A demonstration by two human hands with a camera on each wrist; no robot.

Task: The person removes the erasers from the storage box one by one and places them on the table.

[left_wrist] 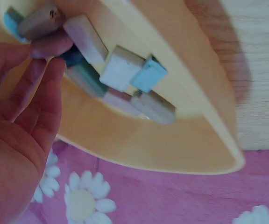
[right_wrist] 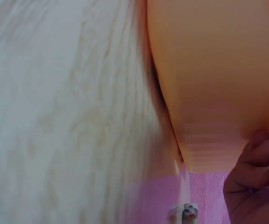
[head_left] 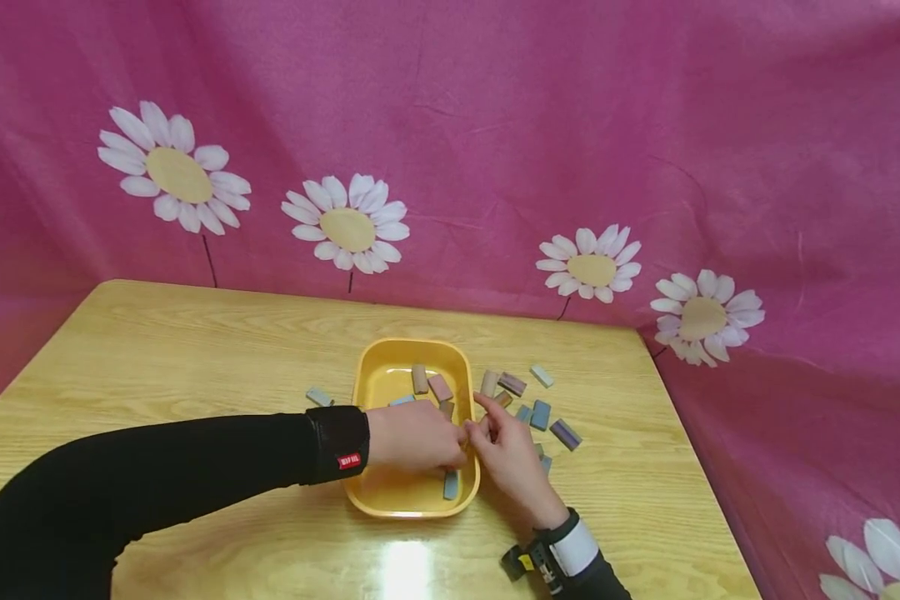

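A pink daisy-print cloth (head_left: 465,125) hangs behind a pale wooden table (head_left: 217,350) catching a bright glare.

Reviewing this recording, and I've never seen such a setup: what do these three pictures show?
There is no machine here: a person is working bare-handed. The wide picture is taken from the person's head, looking forward and down; the close ones are taken from the left and right wrists. On a wooden table stands a yellow tub with small blocks inside; more blocks lie outside it, mostly to its right. The left hand reaches into the tub and touches a brownish-pink block; whether it grips that block is unclear. The right hand holds the tub's rim.
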